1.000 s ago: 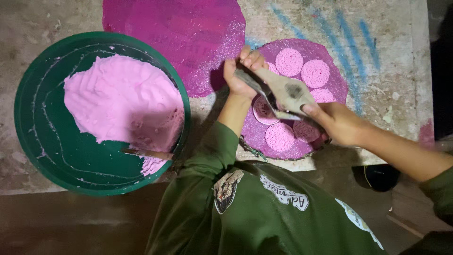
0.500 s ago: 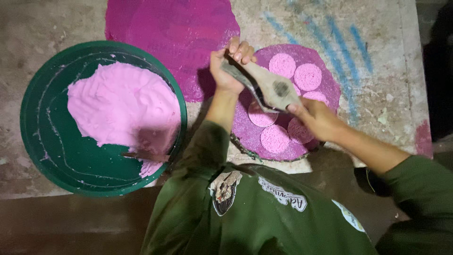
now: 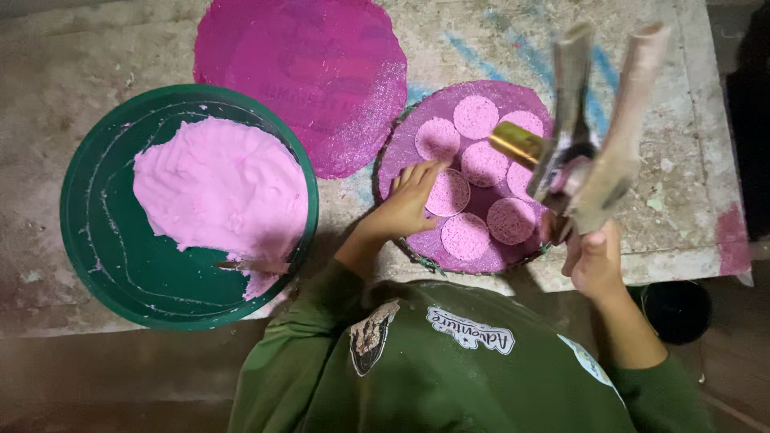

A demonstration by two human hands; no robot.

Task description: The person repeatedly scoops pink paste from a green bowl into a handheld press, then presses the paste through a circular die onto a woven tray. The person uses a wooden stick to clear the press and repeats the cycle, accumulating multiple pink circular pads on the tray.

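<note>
I see a rough, stained slab (image 3: 682,160) with blue streaks at upper right. Directly on it: a green basin (image 3: 96,240) at left, a magenta disc (image 3: 305,72) at top centre, a round tray (image 3: 409,152) at centre right.

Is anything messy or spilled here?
Yes. Pink paste slumps over the green basin's near rim beside a stick. A pink smear stains the table's right edge.
</note>
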